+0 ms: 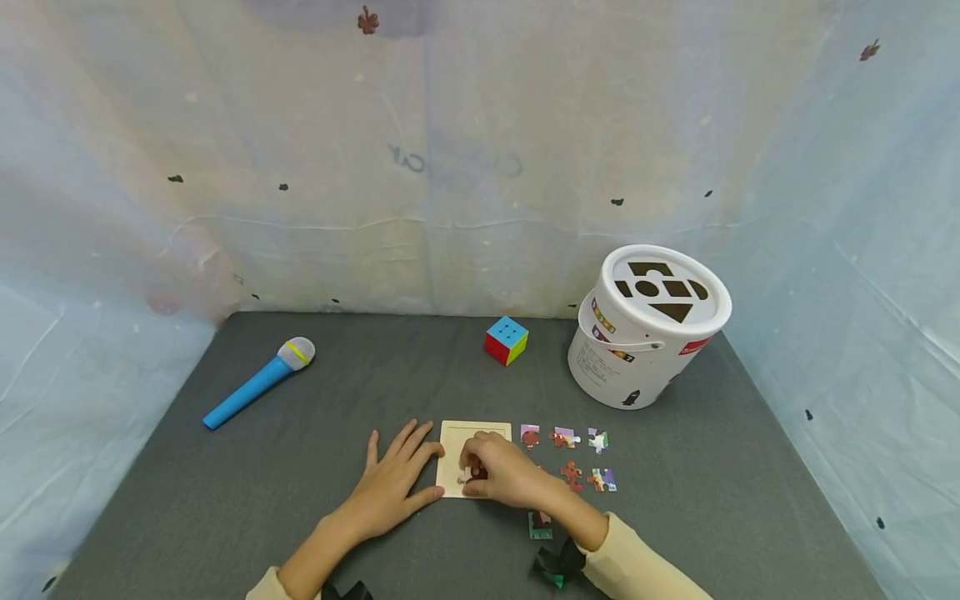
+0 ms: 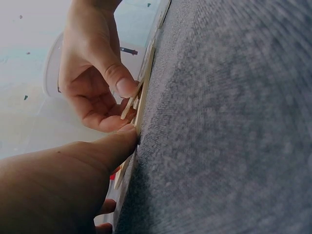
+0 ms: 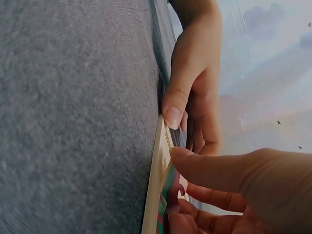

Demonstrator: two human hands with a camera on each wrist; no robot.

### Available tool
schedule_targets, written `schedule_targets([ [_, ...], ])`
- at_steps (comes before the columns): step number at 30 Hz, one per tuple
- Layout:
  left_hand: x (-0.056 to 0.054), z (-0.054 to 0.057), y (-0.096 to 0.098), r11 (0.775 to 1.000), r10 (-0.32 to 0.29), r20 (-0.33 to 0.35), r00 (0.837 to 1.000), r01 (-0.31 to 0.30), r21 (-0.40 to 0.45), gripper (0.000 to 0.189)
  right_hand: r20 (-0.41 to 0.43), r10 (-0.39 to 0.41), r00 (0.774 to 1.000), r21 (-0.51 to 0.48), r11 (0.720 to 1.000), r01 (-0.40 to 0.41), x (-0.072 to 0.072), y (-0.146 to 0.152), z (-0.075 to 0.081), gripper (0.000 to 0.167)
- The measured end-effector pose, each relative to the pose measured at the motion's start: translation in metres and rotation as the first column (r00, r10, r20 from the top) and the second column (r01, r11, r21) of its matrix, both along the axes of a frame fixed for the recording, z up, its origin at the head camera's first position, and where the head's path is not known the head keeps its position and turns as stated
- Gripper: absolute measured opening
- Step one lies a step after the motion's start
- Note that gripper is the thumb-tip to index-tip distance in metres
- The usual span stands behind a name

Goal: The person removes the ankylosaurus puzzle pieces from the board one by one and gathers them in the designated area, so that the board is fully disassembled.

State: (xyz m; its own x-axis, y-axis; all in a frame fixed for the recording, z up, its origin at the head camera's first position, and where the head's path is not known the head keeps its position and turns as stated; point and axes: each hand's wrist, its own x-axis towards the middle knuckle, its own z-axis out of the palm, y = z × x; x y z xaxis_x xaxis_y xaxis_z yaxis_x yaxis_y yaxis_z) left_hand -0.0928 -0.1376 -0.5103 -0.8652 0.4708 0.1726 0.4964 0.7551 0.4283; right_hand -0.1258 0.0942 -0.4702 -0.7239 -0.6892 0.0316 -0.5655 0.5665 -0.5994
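Note:
A pale wooden puzzle board [image 1: 454,435] lies flat on the dark table. Spread out at its left edge, my left hand [image 1: 392,485] touches the board with thumb and index finger, the thumb by the near left corner. My right hand [image 1: 504,472] is over the board and pinches a jigsaw piece [image 3: 171,187] between thumb and fingers, low against the surface. Those fingers hide much of the piece and part of the board. Right of the board lie several loose jigsaw pieces [image 1: 566,437], some partly covered by my right forearm.
At the back right stands a white bucket [image 1: 611,367] with shaped holes in its lid. A puzzle cube [image 1: 506,340] sits beyond the board. Far to the left lies a blue toy microphone [image 1: 255,388]. Pale sheeting [image 1: 480,167] hangs behind and beside the table.

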Motion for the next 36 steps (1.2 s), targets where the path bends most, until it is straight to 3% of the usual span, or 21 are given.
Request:
schedule_targets([
  [7,-0.001,-0.002,-0.001,1.0,0.0,0.023,1.0,0.0,-0.009,0.047,0.139,0.06,0.989,-0.112,0.993,-0.044,-0.007,0.005,-0.001,0.016],
  [17,-0.002,-0.002,0.0,0.999,0.003,0.061,0.998,-0.001,-0.033,0.047,0.374,0.086,0.924,-0.243,0.97,0.008,-0.012,0.01,-0.004,0.007],
  [25,-0.002,-0.001,0.0,1.0,0.004,0.066,0.998,-0.003,-0.025,0.048,0.412,0.118,0.903,-0.309,0.951,0.016,-0.015,0.013,-0.006,0.007],
  [36,-0.002,-0.002,0.0,0.999,0.004,0.056,0.998,-0.002,-0.037,0.045,0.419,0.133,0.898,-0.293,0.956,-0.005,-0.013,0.023,0.0,0.004],
])
